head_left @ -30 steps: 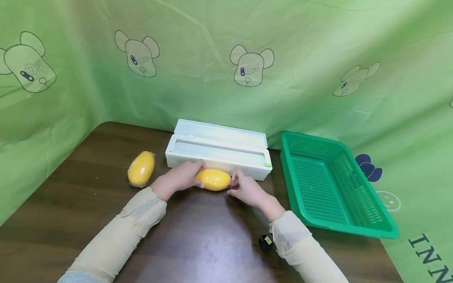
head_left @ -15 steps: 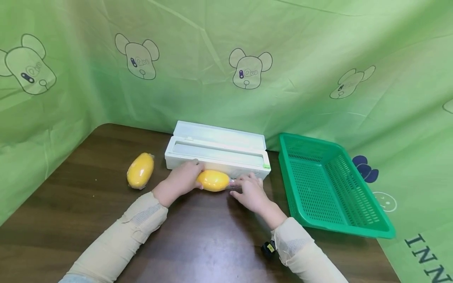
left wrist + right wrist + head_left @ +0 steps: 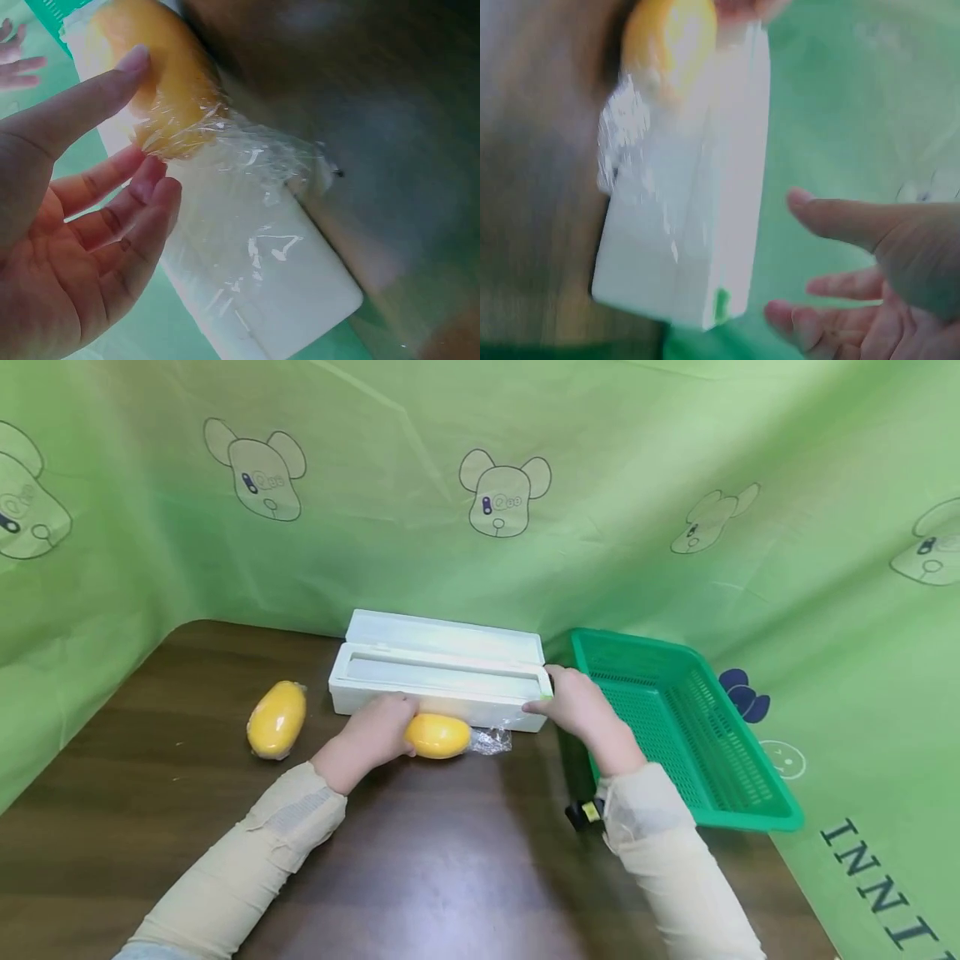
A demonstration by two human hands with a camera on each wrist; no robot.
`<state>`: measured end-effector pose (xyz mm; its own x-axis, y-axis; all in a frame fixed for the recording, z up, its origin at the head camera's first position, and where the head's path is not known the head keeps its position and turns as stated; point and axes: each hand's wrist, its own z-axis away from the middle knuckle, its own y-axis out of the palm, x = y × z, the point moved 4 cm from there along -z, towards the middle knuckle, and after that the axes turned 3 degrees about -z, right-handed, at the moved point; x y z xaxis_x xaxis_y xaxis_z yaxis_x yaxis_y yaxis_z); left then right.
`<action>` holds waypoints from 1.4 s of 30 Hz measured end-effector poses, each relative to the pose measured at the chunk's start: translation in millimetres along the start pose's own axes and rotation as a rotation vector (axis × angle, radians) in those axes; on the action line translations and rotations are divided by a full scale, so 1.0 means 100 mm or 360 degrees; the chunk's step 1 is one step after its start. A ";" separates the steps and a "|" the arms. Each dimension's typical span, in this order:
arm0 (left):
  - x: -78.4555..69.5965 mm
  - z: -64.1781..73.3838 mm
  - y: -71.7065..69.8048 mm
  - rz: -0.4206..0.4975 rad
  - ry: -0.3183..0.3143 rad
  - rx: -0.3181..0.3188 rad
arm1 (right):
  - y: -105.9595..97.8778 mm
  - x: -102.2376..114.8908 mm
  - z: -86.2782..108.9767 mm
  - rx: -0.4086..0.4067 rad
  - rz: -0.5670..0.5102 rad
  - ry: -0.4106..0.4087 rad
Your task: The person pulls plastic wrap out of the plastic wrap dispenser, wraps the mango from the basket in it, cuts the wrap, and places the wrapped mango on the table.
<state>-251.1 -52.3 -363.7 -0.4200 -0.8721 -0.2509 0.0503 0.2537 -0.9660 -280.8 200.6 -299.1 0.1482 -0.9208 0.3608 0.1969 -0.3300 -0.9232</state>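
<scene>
A yellow mango [image 3: 438, 737] wrapped in clear film lies against the front of a long white cling film dispenser [image 3: 480, 708], whose lid stands raised. My left hand [image 3: 373, 731] pinches the mango's left end, its thumb over the fruit in the left wrist view. From the mango's right end, loose crumpled film [image 3: 491, 741] spreads along the dispenser's front. My right hand [image 3: 581, 703] is by the dispenser's right end, thumb and fingers apart. In the right wrist view the fingers [image 3: 840, 289] hold nothing. Whether they touch the dispenser I cannot tell.
Another film-wrapped mango [image 3: 277, 720] lies at the left of the brown table [image 3: 420, 877]. To the right sits a green plastic basket [image 3: 750, 818]. A small black object with a yellow label [image 3: 583, 814] is beside my right sleeve. Green cloth [image 3: 375, 560] hangs behind.
My right hand has let go of the film end and moved right and up to the dispenser's right end. The film now lies spread. The left hand keeps its hold, and the view has shifted slightly.
</scene>
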 end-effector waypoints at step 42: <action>-1.07 -1.64 0.07 0.0262 0.0489 0.0354 | 0.54 -0.43 -0.13 -0.0338 -0.0637 0.0332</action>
<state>-354.4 111.6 -332.9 -0.6394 -0.6534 -0.4054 0.3199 0.2533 -0.9129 -289.5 219.7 -366.4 -0.1003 -0.7279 0.6784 -0.0062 -0.6813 -0.7320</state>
